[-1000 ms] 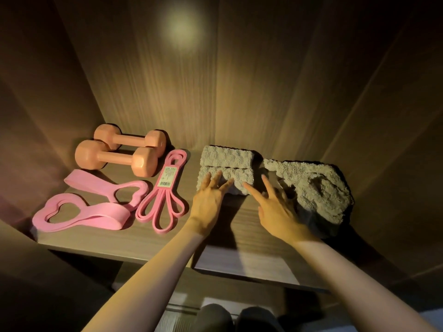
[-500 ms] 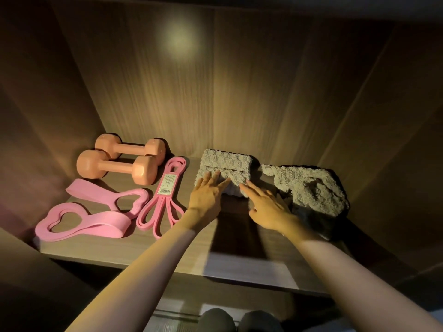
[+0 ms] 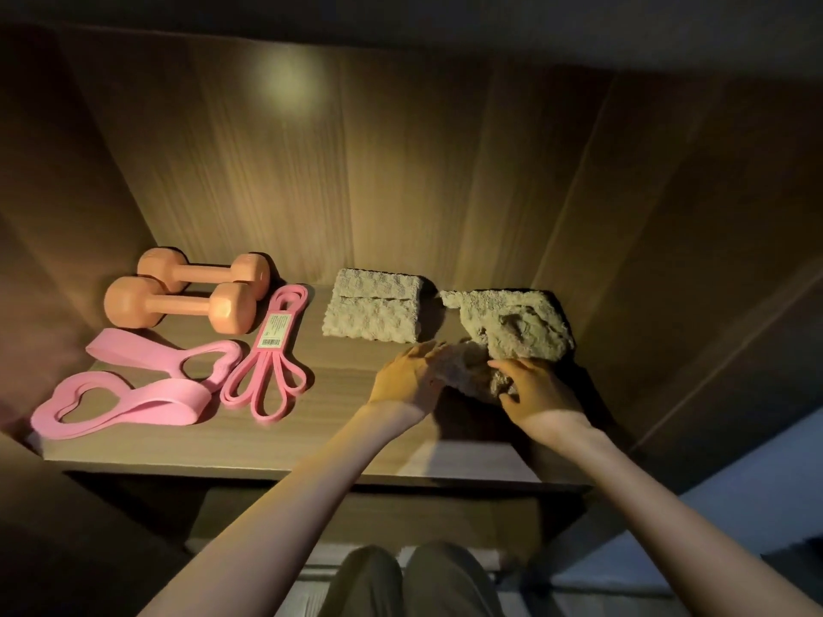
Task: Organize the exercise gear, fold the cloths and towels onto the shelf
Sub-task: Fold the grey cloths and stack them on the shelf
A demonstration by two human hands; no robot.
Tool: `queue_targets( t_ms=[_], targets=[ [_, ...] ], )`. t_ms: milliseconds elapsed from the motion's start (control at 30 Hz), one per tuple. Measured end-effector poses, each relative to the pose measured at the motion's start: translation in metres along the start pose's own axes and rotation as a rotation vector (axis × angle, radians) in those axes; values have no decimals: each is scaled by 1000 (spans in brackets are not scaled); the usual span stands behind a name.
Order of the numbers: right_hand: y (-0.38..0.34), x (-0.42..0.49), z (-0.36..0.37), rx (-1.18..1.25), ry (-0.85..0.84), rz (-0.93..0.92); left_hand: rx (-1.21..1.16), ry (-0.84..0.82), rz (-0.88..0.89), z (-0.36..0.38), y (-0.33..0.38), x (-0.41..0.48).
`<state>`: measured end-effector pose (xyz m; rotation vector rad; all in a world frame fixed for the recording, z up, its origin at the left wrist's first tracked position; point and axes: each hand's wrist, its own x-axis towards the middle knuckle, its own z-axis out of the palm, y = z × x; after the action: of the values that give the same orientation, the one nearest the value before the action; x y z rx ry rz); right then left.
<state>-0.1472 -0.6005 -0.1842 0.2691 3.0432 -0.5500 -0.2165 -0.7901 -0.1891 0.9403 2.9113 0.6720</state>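
Both forearms enter from the bottom of the frame and converge toward centre right, over the front half of the wooden shelf. The left hand is extended with the wrist roughly level, fingers together and reaching right, their tips against the near edge of a crumpled grey-beige cloth. Whether those fingers have closed on the fabric cannot be determined; they appear loosely curved rather than clenched. The right hand sits just right of the left, palm turned inward, thumb and fingers curled around a bunched lower portion of the same cloth, so a grasp is evident on that side.

The crumpled cloth lies at centre right of the frame, its far part resting on the shelf near the back wall, its near part gathered between the hands. Just left of it, apart from it, a folded cloth lies flat.

In the left half of the frame: two orange dumbbells lie side by side near the back; below them are wide pink resistance bands, and just right of these a narrow pink band bundle carrying a paper label.
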Motion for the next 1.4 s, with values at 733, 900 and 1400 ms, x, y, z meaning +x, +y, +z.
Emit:
queue_targets(
  t_ms=[733, 900, 1400],
  targets=[
    [-29, -40, -41, 26, 151, -29, -425, 445, -18, -40, -7, -63],
    [-60, -69, -66, 194, 355, -201, -323, 403, -55, -75, -14, -85],
    [-107, -143, -97, 162, 263, -592, -677, 52, 88, -130, 39, -142]
  ],
)
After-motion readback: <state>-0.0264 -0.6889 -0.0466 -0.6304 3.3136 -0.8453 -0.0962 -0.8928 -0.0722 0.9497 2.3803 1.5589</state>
